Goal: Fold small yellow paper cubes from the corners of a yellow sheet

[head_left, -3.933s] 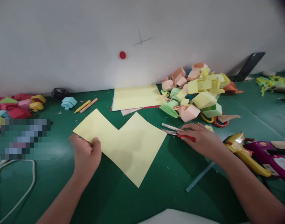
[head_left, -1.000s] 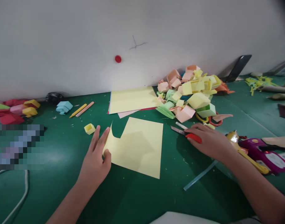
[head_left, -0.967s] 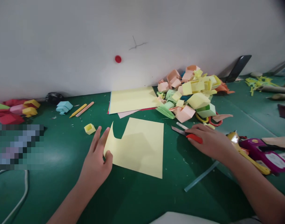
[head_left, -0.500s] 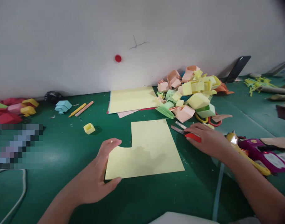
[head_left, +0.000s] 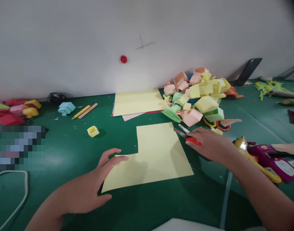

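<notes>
On tbl: open box | L hand spread over sheet | R hand gripping cutter

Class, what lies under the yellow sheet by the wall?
Pink paper and red paper peek out, plus a thin blue edge; the yellow sheet hides anything else.

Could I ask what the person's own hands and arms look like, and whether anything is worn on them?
The left hand and right hand are bare, without gloves; no ring, watch or bracelet shows. The forearms are uncovered, with no sleeve in view. I can make out no markings.
</notes>
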`<state>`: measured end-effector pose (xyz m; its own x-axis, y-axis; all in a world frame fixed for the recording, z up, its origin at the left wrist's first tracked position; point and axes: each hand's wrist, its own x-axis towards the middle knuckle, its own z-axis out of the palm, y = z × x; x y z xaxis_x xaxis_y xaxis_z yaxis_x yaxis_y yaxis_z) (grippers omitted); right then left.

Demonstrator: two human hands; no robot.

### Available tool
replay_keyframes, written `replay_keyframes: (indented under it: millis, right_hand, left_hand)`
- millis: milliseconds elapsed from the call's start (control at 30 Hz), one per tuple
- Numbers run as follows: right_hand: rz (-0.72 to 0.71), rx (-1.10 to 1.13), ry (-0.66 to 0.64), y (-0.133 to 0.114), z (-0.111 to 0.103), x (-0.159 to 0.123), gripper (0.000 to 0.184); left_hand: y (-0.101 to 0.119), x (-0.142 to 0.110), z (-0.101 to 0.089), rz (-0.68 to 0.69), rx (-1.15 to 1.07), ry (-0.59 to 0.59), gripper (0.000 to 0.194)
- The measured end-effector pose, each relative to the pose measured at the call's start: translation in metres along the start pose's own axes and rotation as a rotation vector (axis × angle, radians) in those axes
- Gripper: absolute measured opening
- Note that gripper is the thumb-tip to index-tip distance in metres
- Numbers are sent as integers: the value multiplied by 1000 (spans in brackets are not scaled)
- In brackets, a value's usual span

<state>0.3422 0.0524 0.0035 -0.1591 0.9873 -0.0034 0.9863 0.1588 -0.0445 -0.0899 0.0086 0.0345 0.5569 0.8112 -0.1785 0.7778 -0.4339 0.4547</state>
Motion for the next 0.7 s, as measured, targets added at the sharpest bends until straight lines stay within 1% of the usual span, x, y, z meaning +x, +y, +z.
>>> replay_keyframes:
  millis: [67,100,167,267,400,533,700]
  right_hand:
    - [8,-11,-15,-7,-3,4,36]
    - [12,-16,-19,-10,-3,6,34]
    - [0,-16,-19,-12,-2,11,31]
    - [-40,24,-17,-9,3,15,30]
    - [-42,83,18,0,9,19,29]
    - [-18,93,69,3,14,20,30]
    - [-132,133,56,0,16,18,33]
  left_hand:
    - [-2,2,-2,-39,-70,-105,87]
    - [-2,4,-4,-49,-97,-129,85]
    - [-4,7,-6,-47,-122,-110,82]
    - [-10,9,-7,-23,-105,-51,74]
    - [-24,7,-7,-63,-58,-13,61]
    - [-38,2,-9,-103,-15,37,54]
    - [-45,3,-9,-171,-20,70,45]
